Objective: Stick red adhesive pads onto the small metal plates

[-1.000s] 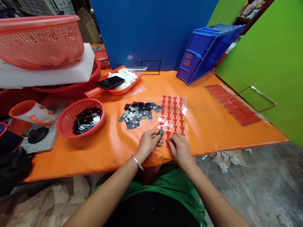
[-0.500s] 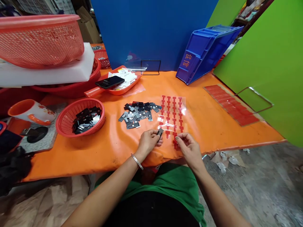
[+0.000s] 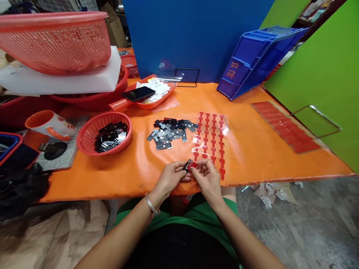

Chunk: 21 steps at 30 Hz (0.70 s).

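Note:
Between the fingers of my left hand point(image 3: 169, 176) is a small dark flat plate point(image 3: 185, 167), held just above the table's front edge. My right hand point(image 3: 208, 180) pinches a red T-shaped sticker point(image 3: 192, 164) and presses it against the plate; the fingertips partly cover both. Just beyond my right hand lies a clear sheet point(image 3: 226, 131) with rows of red T-shaped stickers. To its left is a loose pile of dark and grey plates point(image 3: 170, 132). More such plates fill a red basket point(image 3: 83, 140) farther left.
A red scoop point(image 3: 120, 105) with white paper pieces and a black phone point(image 3: 138, 93) lies behind the pile. A mug point(image 3: 47, 125) stands at left, near stacked red baskets point(image 3: 58, 45). A blue crate point(image 3: 241, 63) leans at the back; a red sheet point(image 3: 286, 127) lies at right.
My right hand has moved left from the sticker sheet to the plate in my left hand, bringing a red sticker with it. The view has shifted slightly left.

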Available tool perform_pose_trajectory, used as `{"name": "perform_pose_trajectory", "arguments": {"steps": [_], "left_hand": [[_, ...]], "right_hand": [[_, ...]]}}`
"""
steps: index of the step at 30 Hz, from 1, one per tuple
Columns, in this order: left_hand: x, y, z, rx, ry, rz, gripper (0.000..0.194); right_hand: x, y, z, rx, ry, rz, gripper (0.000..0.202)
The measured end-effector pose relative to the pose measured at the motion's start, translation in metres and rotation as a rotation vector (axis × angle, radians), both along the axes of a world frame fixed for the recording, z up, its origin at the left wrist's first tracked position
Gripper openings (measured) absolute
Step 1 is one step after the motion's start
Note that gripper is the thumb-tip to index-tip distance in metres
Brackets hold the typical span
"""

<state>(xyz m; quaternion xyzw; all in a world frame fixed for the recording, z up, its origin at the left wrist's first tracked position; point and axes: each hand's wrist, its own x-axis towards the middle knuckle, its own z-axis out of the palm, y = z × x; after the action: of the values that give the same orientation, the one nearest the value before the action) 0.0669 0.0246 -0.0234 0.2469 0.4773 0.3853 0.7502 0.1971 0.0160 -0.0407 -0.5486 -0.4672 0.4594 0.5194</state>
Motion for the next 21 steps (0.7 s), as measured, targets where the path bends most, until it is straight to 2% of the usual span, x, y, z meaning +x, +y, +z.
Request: {"name": "perform_pose_trajectory", "arguments": {"steps": [7,11,21], "left_hand": [[-0.0023,0.0012,-0.0067,0.036,-0.027,-0.033,0.026],[-0.0023,0.0009,-0.0075,0.033,-0.030,-0.027,0.026],[-0.0015,0.0011,-0.0079,0.043,-0.030,-0.012,0.023]], "right_hand": [[-0.0057,0.0004,-0.0052,0.013,-0.014,-0.002,0.020],[-0.0080,-0.0006,-0.0060,-0.025,0.001,0.005,0.021],[-0.0103,-0.0005,-0.0052,0.004,-0.060,-0.006,0.018]]}}
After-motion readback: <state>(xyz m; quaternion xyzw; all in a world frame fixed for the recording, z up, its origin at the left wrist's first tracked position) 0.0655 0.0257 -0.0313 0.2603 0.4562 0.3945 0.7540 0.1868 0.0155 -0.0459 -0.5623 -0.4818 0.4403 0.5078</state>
